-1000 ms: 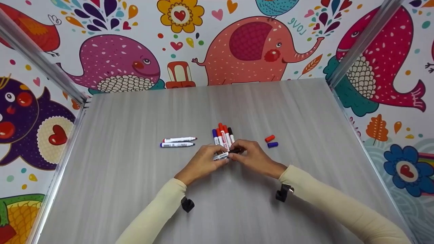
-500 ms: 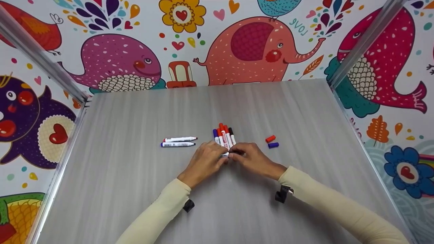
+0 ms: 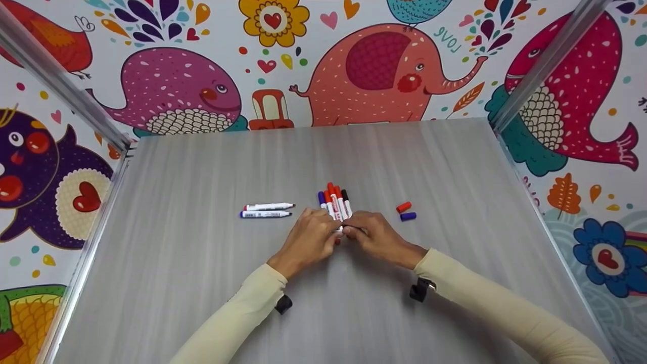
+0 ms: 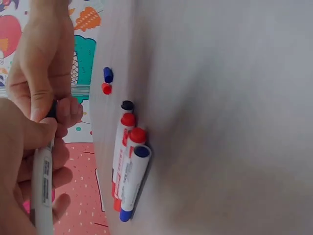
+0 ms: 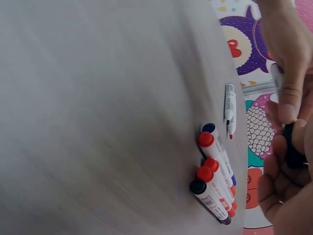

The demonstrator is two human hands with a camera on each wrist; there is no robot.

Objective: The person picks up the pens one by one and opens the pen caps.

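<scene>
My left hand [image 3: 308,237] grips the white barrel of a marker [image 4: 43,183], mostly hidden by fingers in the head view. At the marker's end, my right hand [image 3: 378,236] pinches the black cap [image 5: 293,147] between thumb and fingers. Both hands meet close over the near ends of a row of capped markers [image 3: 334,203] with blue, red and black caps, lying side by side on the table. The left wrist view shows the black cap [image 4: 52,109] at the tip of the barrel, thumbs of both hands close together there.
Two uncapped markers, one red [image 3: 268,207] and one blue [image 3: 265,215], lie left of the hands. A loose red cap [image 3: 404,207] and blue cap [image 3: 408,216] lie to the right. Patterned walls [image 3: 273,65] border the grey table [image 3: 202,283].
My left hand has turned over and shifted slightly right, closer to the right hand. The marker between them is now mostly covered by fingers in the head view.
</scene>
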